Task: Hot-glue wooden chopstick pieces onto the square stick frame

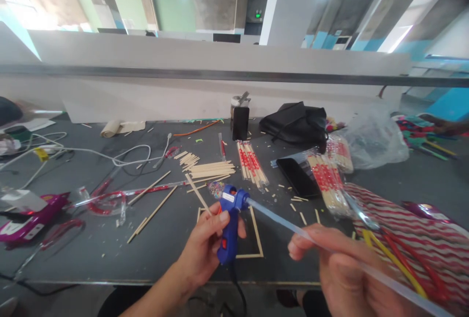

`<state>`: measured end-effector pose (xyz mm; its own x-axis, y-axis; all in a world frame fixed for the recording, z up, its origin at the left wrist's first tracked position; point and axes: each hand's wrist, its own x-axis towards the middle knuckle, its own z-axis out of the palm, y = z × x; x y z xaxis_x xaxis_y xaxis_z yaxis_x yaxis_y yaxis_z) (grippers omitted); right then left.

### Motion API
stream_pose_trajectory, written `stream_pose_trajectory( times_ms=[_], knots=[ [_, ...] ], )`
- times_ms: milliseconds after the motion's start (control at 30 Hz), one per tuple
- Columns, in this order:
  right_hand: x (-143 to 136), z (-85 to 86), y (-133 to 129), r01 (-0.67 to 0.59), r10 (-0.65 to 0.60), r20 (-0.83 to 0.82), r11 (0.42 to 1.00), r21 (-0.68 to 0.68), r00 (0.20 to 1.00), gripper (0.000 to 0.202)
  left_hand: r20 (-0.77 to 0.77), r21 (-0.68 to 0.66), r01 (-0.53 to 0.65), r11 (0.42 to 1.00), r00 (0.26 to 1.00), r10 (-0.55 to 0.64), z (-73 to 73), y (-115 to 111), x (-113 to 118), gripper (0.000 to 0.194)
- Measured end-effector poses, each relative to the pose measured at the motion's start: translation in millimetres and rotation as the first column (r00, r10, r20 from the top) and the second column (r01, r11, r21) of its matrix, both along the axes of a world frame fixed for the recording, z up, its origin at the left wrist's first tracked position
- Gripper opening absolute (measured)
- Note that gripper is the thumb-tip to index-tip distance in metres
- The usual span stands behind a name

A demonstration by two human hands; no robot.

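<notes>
Both hands grip: left hand point(205, 248) on glue gun point(230, 224), right hand point(340, 273), partly cropped, apparently pinching glue stick point(278, 221).

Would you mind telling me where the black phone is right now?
The black phone lies on the table right of centre, between two packs of sticks, before the black bag.

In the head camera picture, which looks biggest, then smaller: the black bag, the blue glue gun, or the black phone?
1. black bag
2. blue glue gun and black phone look about alike; the gun sits nearer the camera, so I won't rank them.
</notes>
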<state>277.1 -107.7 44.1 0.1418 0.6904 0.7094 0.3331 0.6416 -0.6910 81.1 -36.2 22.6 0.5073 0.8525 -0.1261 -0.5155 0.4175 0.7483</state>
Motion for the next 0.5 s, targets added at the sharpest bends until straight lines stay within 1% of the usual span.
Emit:
stream_pose_trajectory(
  times_ms=[133, 200, 300, 433, 500],
  knots=[
    [2, 8.7, -4, 0.034, -0.034, 0.186, 0.999, 0.003, 0.982, 0.025, -0.004, 0.018, 0.009, 1.0, 1.0, -0.009, 0.6, 1, 0, 0.025],
    [2, 11.8, -5, 0.06, -0.055, 0.225, 0.998, -0.015, 0.973, 0.022, -0.026, 0.036, 0.014, 0.999, 1.0, -0.013, 1.9, 1, -1, 0.025],
    [-1, 10.0, -5, 0.109, -0.098, 0.163, 0.992, -0.057, 0.982, 0.015, -0.045, 0.07, 0.032, 0.997, 0.999, -0.029, 4.0, -1, 0, 0.027],
    [-7, 2.6, -6, 0.169, -0.166, 0.035, 0.977, -0.13, 0.985, 0.015, -0.007, 0.098, 0.14, 0.985, 0.99, -0.14, 5.2, -9, 1, 0.033],
    [-7, 1.6, -8, 0.138, -0.139, 0.005, 0.981, -0.134, 0.99, 0.015, -0.009, 0.092, 0.188, 0.978, 0.982, -0.188, 5.4, -14, 2, 0.033]
  ],
)
